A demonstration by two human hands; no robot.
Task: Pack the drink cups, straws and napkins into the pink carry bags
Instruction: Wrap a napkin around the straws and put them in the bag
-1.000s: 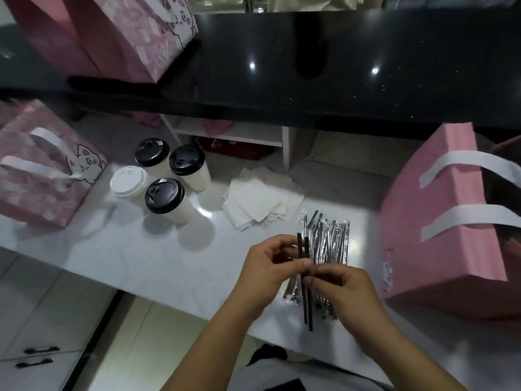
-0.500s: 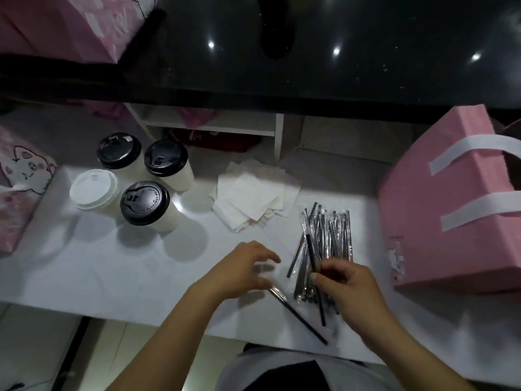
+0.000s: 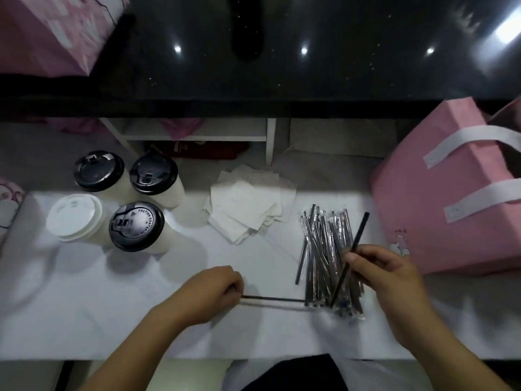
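Now left hand (image 3: 214,291) pinches straw (image 3: 273,299); right hand (image 3: 386,273), another.

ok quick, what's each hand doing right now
Left hand: holds the end of a thin black straw lying flat on the white counter.
Right hand: pinches a second thin black straw, tilted upward.

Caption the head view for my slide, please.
Left hand pinches one straw, right hand another straw, beside the straw pile; four lidded cups, napkins and pink bag wait.

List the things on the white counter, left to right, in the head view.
Pink bag at the left edge, white-lidded cup, front black-lidded cup, napkin stack, wrapped straw pile, pink carry bag.
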